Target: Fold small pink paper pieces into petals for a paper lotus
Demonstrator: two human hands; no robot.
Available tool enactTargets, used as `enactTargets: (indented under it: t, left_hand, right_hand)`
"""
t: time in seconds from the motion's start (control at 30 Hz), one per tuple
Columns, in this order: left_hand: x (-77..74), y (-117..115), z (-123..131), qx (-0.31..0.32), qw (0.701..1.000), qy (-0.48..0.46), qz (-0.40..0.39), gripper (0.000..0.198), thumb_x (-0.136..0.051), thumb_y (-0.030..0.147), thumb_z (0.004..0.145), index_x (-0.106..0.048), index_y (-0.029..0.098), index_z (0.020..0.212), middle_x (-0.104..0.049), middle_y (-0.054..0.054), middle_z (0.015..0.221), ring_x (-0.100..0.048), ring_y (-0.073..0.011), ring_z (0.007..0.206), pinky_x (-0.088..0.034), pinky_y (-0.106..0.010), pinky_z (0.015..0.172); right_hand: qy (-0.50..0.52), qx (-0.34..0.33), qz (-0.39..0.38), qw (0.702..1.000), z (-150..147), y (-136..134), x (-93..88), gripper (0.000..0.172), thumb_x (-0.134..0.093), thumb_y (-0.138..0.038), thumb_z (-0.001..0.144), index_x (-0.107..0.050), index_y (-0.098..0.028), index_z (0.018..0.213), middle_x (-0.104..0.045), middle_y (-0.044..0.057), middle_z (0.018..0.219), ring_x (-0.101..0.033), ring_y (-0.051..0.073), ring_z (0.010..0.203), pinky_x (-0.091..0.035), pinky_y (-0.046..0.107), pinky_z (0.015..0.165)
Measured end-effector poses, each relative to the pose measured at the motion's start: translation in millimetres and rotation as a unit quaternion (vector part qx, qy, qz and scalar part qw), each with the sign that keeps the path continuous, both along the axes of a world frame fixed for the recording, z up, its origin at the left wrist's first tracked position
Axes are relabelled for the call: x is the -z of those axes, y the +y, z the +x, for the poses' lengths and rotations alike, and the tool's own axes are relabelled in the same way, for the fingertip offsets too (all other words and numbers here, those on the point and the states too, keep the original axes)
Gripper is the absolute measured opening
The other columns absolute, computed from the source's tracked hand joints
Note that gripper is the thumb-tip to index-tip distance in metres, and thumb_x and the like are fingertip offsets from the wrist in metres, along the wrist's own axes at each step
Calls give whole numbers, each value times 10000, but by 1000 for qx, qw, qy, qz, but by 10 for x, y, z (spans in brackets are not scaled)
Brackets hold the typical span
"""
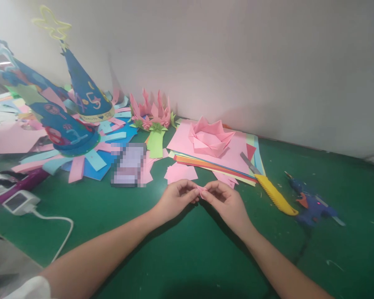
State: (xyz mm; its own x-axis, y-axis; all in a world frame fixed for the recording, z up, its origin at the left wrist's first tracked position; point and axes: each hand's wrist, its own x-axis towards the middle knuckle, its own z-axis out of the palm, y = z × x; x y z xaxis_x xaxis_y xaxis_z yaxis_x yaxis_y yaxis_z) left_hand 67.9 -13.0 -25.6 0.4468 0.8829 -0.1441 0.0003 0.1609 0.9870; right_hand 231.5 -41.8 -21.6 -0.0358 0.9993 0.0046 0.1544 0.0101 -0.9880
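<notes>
Between the fingertips of both hands is a small folded piece of pink paper [201, 189], held above the green table. My left hand [179, 199] pinches its left side, and my right hand [224, 201] grips the right side with thumb and fingers. Most of the piece is covered by the fingertips. Just beyond the hands lie loose pink paper pieces [181, 172]. Farther back, a pink folded paper ring of pointed petals [210, 137] rests on a stack of coloured paper [180, 145].
A yellow utility knife [276, 195] with its blade out leans by the stack. Right of it lies a blue glue gun [314, 209]. Blue cone hats [84, 89], a pink paper crown [152, 112] and a blurred phone [129, 165] stand or lie left. A white cable [70, 224] crosses the table [174, 257].
</notes>
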Motion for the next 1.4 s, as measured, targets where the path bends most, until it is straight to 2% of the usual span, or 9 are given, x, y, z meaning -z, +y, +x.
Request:
enactTargets:
  t: [0.3,0.53,0.7,0.93,1.07,1.23,1.4]
  left_hand:
    - [-25,-20,-3,7,1000,14,26,301,-596,430,788,-571,132,812,-566,-3,685,-522,-92,618,-443,-228,610]
    - [-23,-41,8,4,998,15,62,197,-528,337,846,-520,151,781,-599,2,669,-577,-98,621,-478,-222,627]
    - [-9,-41,8,1,996,47,72,158,-560,300,820,-523,151,782,-615,5,656,-594,-95,583,-482,-201,578]
    - [61,-35,2,17,999,24,31,268,-622,397,790,-546,140,805,-641,-26,711,-620,-118,637,-491,-220,604]
    - [40,-28,-11,17,999,48,14,346,-638,465,761,-592,122,770,-633,-26,656,-587,-103,575,-481,-214,584]
    - [-4,-8,-31,33,999,15,-31,431,-677,521,695,-618,100,770,-647,-41,647,-586,-97,556,-502,-225,597]
    - [23,6,-44,45,998,0,-53,438,-689,514,686,-620,89,767,-667,-61,649,-613,-112,558,-520,-240,596]
  right_hand:
    - [-8,5,13,1000,-35,-14,-25,223,-642,-393,771,-567,-184,749,-594,3,693,-593,134,638,-502,244,601]
    - [-15,-47,18,999,-38,-43,-81,207,-594,-389,809,-580,-190,752,-632,13,690,-610,146,651,-514,262,638]
    - [-68,-11,29,997,-36,-36,-66,238,-574,-390,826,-580,-182,711,-607,9,660,-575,135,616,-483,240,594]
    - [-79,-4,29,996,-24,-42,-40,244,-579,-379,831,-592,-176,695,-582,-6,618,-549,121,574,-450,226,563]
    - [-83,3,28,996,-15,-50,-37,277,-577,-409,828,-596,-176,679,-570,-5,594,-544,125,560,-451,231,553]
    - [-92,-1,27,995,-13,-57,-34,275,-576,-411,828,-604,-179,681,-578,0,594,-544,128,555,-460,234,552]
    - [-94,-5,14,995,-16,-60,-45,268,-584,-413,819,-610,-184,681,-586,-6,586,-542,123,535,-456,229,532]
